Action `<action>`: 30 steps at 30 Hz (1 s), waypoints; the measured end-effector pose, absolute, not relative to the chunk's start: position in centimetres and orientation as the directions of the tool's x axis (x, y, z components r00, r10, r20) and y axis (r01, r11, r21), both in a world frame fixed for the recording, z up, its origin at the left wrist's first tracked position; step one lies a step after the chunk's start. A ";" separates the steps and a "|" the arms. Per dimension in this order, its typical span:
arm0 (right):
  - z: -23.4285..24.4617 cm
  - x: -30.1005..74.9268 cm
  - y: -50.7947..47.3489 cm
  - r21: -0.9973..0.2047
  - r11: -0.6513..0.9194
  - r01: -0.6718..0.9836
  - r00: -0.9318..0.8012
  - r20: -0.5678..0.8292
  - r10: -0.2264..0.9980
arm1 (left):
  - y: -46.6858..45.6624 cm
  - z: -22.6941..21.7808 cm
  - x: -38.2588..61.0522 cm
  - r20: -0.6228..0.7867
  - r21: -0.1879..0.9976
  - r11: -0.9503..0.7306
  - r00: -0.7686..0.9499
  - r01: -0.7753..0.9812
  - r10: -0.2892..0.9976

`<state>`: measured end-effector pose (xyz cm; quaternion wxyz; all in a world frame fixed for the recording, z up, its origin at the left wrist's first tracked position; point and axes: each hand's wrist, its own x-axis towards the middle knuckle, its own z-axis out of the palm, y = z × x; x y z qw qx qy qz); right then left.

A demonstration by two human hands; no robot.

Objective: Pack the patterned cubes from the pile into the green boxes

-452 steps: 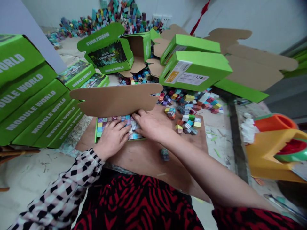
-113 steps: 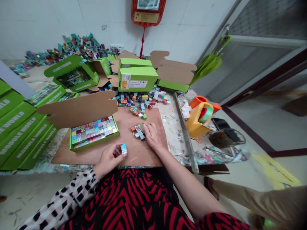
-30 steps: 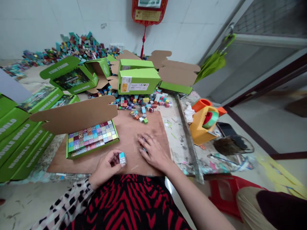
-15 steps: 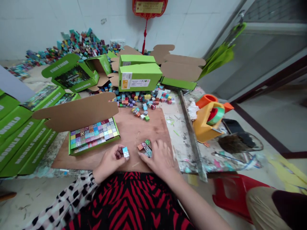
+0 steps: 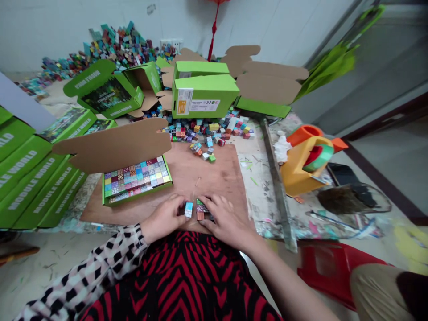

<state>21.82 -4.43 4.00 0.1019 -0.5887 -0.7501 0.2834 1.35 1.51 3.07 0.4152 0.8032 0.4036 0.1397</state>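
My left hand (image 5: 163, 219) pinches a small blue-and-white cube (image 5: 189, 209) above the brown wooden board (image 5: 214, 178). Right beside it, my right hand (image 5: 227, 219) curves over a small cluster of patterned cubes (image 5: 202, 209), with its fingers on them. The hand hides part of the cluster. Up and to the left stands an open green box (image 5: 137, 196), packed with multicoloured cubes, its brown cardboard lid (image 5: 113, 145) raised behind it. A scattering of loose cubes (image 5: 202, 149) lies on the board's far side.
A heap of cubes (image 5: 209, 129) lies before a closed green box (image 5: 203, 96). Stacked green boxes (image 5: 30, 178) fill the left. A yellow tape dispenser (image 5: 301, 167) stands right, beyond a metal strip (image 5: 277, 178). A red stool (image 5: 331, 276) and a person's knee (image 5: 371, 294) show at lower right.
My right hand has slid left over the cube cluster, closer to my left hand. My left hand still holds its cube. The whole view has tilted slightly.
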 end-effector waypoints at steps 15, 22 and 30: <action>1.4 21.7 -4.4 -0.552 0.243 0.798 -0.344 -0.085 0.935 | 2.0 2.4 2.5 -0.077 0.727 -0.413 0.663 0.549 0.745; 1.5 22.5 -5.0 -0.533 0.317 0.784 -0.326 0.080 0.942 | 2.1 2.4 2.4 -0.073 0.700 -0.419 0.642 0.578 0.763; 3.6 31.0 -8.3 -0.965 -0.115 0.237 0.735 0.100 0.671 | 2.2 2.4 2.2 -0.096 0.688 -0.431 0.661 0.584 0.744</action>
